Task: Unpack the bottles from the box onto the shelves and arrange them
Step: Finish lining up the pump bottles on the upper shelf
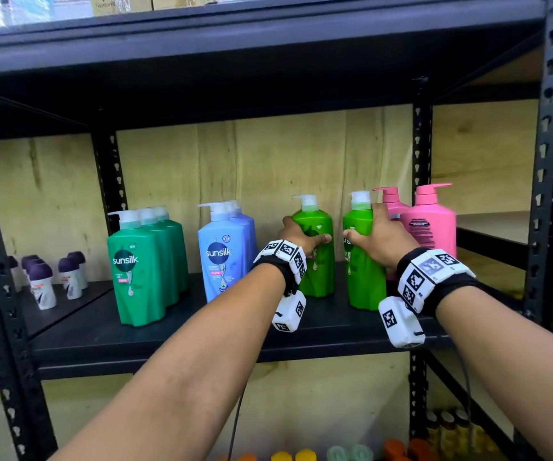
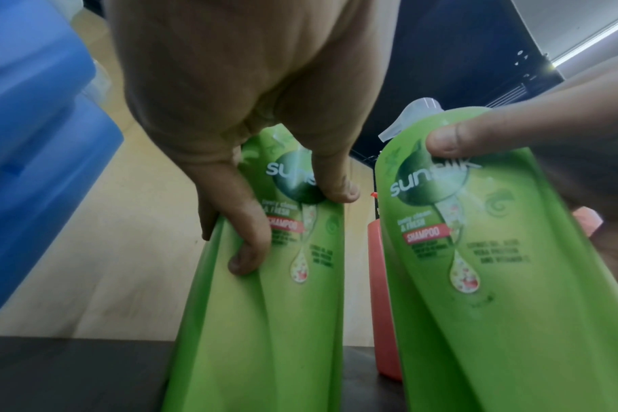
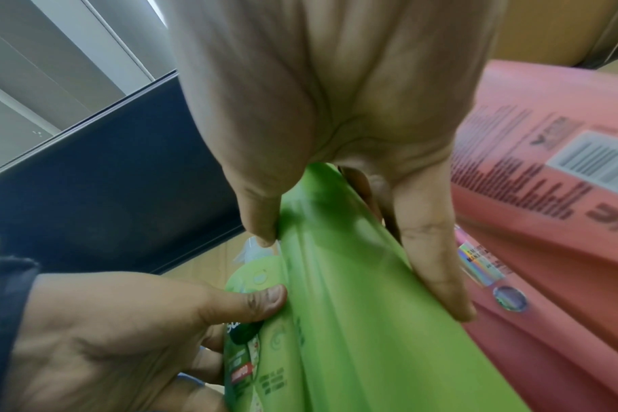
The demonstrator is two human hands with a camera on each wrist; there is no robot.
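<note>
Left hand point(image 1: 296, 239): fingers and thumb wrapped round the left light-green bottle point(image 1: 316, 257), upright on the shelf point(image 1: 182, 331).
Right hand point(image 1: 376, 242): clamped on the right light-green bottle point(image 1: 363, 277), upright, just beside the first.
Right of the right hand: pink bottles point(image 1: 433, 224).
Left of the left hand: blue bottles point(image 1: 223, 254), then dark-green bottles point(image 1: 142, 271).

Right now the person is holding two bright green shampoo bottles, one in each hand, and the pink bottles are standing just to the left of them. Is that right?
Nearly. The left hand and right hand each grip a bright green Sunsilk shampoo bottle, but the pink bottles stand just to the right of them, not the left. The head view shows this; blue bottles are on the left.
</note>
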